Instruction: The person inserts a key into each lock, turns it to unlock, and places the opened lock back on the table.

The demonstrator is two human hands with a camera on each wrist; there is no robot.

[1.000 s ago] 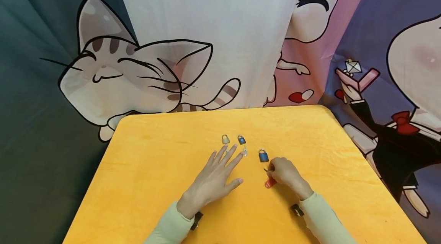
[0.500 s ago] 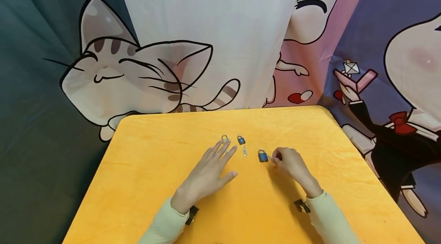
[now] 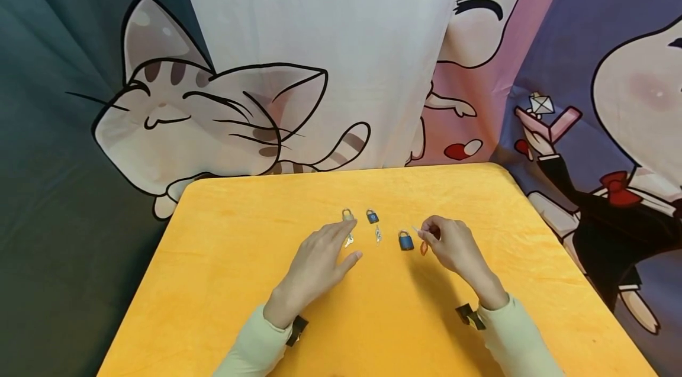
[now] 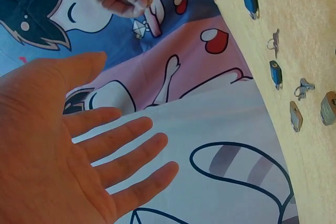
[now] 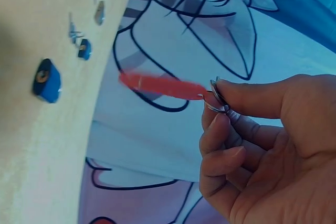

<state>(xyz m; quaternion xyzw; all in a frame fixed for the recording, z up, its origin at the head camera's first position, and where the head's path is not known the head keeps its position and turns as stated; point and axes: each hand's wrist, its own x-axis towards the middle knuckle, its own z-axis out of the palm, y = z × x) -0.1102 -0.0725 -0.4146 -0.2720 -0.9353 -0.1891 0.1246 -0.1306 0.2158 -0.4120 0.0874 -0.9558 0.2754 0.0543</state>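
My right hand [image 3: 457, 250] pinches a metal key ring [image 5: 218, 100] between thumb and fingers. From the ring hangs a red key tag [image 5: 163, 86], raised above the table. A thin pale piece juts from the fingertips in the head view, probably a key. Just left of this hand lies a blue padlock [image 3: 406, 241]. My left hand [image 3: 314, 264] hovers with fingers straight, holding nothing, and partly hides a brass padlock [image 3: 347, 213] and a small key [image 3: 348, 241]. Between the hands lie a smaller blue padlock [image 3: 372, 216] and its small keys [image 3: 378, 234].
The table has a yellow cloth [image 3: 240, 217]. Another brass padlock [image 4: 329, 108] shows at the left wrist view's right edge, hidden in the head view. Behind the table's far edge hangs a cartoon-printed curtain [image 3: 319, 22].
My right hand has lifted the red tag and ring from beside the large blue padlock, moving up and slightly right. My left hand has drawn back a little to the left, uncovering the middle keys.
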